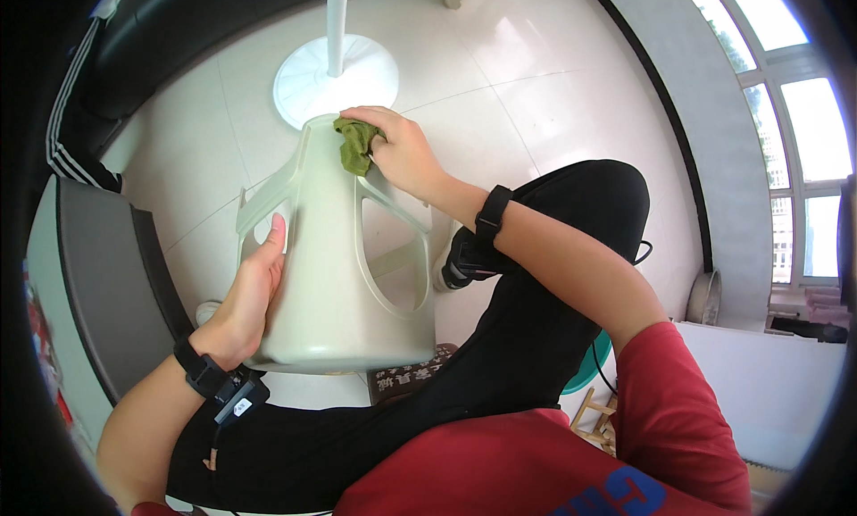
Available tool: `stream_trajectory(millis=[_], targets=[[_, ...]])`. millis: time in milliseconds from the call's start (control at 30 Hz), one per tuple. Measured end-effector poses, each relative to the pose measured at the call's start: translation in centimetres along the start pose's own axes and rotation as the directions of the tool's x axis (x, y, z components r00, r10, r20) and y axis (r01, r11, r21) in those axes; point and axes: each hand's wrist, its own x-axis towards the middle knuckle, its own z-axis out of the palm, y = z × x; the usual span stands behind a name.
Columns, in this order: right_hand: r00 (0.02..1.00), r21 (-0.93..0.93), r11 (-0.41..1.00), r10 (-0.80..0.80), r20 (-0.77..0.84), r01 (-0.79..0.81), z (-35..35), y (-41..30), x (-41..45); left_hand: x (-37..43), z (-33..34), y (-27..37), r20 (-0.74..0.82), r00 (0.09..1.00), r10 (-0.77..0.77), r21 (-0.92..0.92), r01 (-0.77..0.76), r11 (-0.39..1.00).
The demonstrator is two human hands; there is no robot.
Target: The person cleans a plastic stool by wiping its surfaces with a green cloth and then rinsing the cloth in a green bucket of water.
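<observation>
A pale green moulded plastic seat (328,268), probably a small chair, is held in front of my body between my legs. It has large cut-out openings on both sides and narrows toward its far end. My left hand (251,295) grips its left side, the thumb lying along the edge of an opening and the fingers hidden behind. In my right hand (402,148) is a crumpled olive-green cloth (357,144), pressed against the far right edge of the plastic. My right fingertips reach over that far edge.
Beyond the seat stands a white round base (361,61) with a pole (337,20). To the left is a grey padded piece of furniture (110,281), with a black sofa (181,20) behind it. A teal basin (592,365) lies by my right leg. Windows (813,127) line the right.
</observation>
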Motion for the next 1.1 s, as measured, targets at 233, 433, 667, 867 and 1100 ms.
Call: stream_trajectory(millis=[233, 433, 667, 867, 1100], targets=[[0.985, -0.062, 0.993, -0.085, 0.149, 0.095, 3.4, -2.8, -3.9, -0.1, -1.7, -0.2, -0.057, 0.994, -0.092, -0.021, 0.091, 0.996], [0.993, -0.105, 0.988, 0.116, 0.016, -0.113, 2.2, 0.3, -4.1, -1.1, -2.3, 0.4, -0.088, 0.993, -0.077, -0.055, 0.072, 0.996], [0.786, -0.57, 0.725, 0.583, 0.206, -0.387, 1.3, 1.5, -3.1, -0.5, -2.1, 0.4, -0.131, 0.987, -0.098, -0.053, 0.091, 0.994], [0.997, -0.291, 0.955, -0.032, 0.066, 0.05, 3.1, -3.3, -3.7, -0.6, -2.6, 0.2, -0.113, 0.993, -0.038, -0.068, 0.03, 0.997], [0.907, -0.555, 0.778, 0.41, 0.092, -0.295, -0.1, 2.6, -3.1, -0.5, -2.1, 1.3, -0.125, 0.991, 0.037, -0.146, -0.055, 0.988]])
